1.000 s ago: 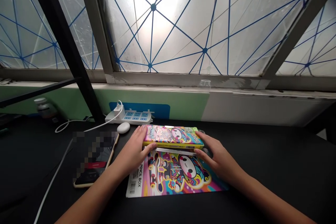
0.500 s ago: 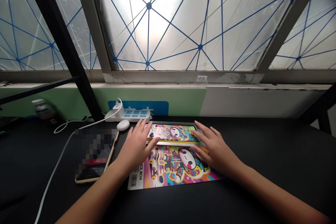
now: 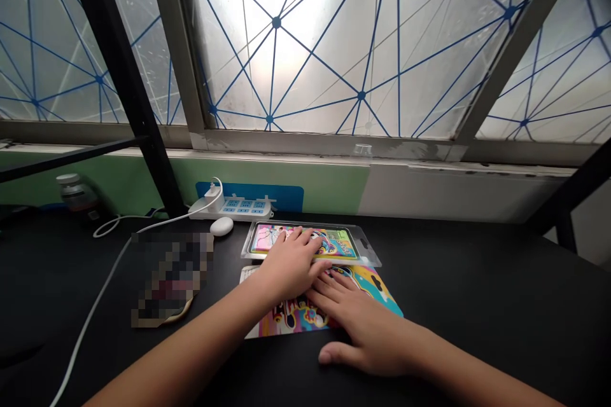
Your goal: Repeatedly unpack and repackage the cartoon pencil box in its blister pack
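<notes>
A colourful pencil box (image 3: 344,244) with cartoon art lies in a clear plastic tray (image 3: 368,252) at the back of the black table. My left hand (image 3: 292,267) rests over the box, fingers stretched out across its top. In front of the tray lies a bright printed card (image 3: 384,296) with a matching cartoon figure. My right hand (image 3: 365,327) is spread flat on this card, its fingertips close to my left thumb and its thumb out over the table near the card's front edge. Both hands cover much of the card's picture.
Left of the tray are a round white case (image 3: 222,226) and a blurred-out flat device (image 3: 172,283). A white power strip (image 3: 243,207) with a plug and long cable (image 3: 102,292) stands by the wall. A bottle (image 3: 79,197) is at the far left, near a black frame post (image 3: 121,82).
My left hand has moved right, from the box's left end onto its top. My right hand has left the box's right end and come down onto the card.
</notes>
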Tool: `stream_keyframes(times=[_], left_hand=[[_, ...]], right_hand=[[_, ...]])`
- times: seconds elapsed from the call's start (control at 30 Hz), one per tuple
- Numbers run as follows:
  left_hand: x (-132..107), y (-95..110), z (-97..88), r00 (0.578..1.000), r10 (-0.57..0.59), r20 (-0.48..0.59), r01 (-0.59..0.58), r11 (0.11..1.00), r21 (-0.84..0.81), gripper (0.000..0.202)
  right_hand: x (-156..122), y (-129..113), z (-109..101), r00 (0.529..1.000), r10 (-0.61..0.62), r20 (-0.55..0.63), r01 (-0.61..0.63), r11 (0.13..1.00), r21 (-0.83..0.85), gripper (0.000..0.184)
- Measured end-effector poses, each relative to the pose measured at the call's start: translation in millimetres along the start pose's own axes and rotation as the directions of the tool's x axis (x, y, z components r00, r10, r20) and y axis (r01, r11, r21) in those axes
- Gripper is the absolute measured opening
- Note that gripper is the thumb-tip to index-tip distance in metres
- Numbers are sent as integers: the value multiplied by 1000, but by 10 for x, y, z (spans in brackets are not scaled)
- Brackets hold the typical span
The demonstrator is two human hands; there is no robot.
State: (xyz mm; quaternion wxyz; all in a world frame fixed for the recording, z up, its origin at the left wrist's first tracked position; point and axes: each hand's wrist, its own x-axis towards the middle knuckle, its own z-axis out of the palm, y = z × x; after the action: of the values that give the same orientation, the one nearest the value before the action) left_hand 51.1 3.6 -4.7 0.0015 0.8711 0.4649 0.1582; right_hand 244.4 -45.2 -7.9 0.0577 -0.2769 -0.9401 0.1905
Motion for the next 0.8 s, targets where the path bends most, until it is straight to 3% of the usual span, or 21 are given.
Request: stream_keyframes(times=[0.13,0.33,0.53,0.8], left_hand=[[-175,-213,13,999,-31,27,30,999,18,53],[-360,-485,-78,984,-96,151,91,995,36,55],[-328,-489,-68,986,-80,143,77,997,31,55],[-319,-517,-73,990,-71,124,71,997,8,51]], right_hand=[[-31,33,-50,998,58,13,-59,997,42,84],[-6,76,32,961,204,-185,-202,979,30,46],[51,207,99,869,373,-325,-409,911,-46,34],[21,125,75,832,446,-331,-465,885,24,25]])
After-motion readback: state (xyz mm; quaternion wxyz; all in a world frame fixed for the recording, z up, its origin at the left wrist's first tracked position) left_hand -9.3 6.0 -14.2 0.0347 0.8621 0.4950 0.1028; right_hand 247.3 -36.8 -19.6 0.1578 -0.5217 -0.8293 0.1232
